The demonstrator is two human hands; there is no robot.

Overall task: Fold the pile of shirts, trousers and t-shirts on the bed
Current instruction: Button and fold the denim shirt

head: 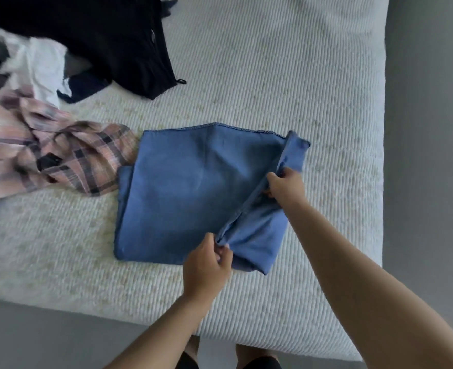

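Shirt-folding in progress: a blue button-up shirt of soft cotton-looking fabric [193, 195] lies mostly flat in the middle of the frame on the white ribbed bed cover [273, 75], with its right side being turned in over the body.

What the next move depends on, I'd say, is the folded-over edge. It runs as a diagonal line from lower centre up to the right, and both hands sit on that same line, one at each end. The left hand [206, 265] is at the near, lower end, the right hand [286, 185] at the far, upper end. So the strip's long axis runs from one hand to the other, and the wide flat part of the shirt lies to the left of both.

Both hands have fingers curled in and pinching the fabric edge, the left at the bottom corner of the flap, the right about halfway up by what looks like the button placket. Neither is flat or spread. Looks to me like the flap gets laid down leftward next.

Rest of the pile is still unfolded in the upper left of the frame: a pink and grey plaid shirt [60, 155] just touching the blue one, a black garment [100, 35] further up, and something white [41, 67] between them.
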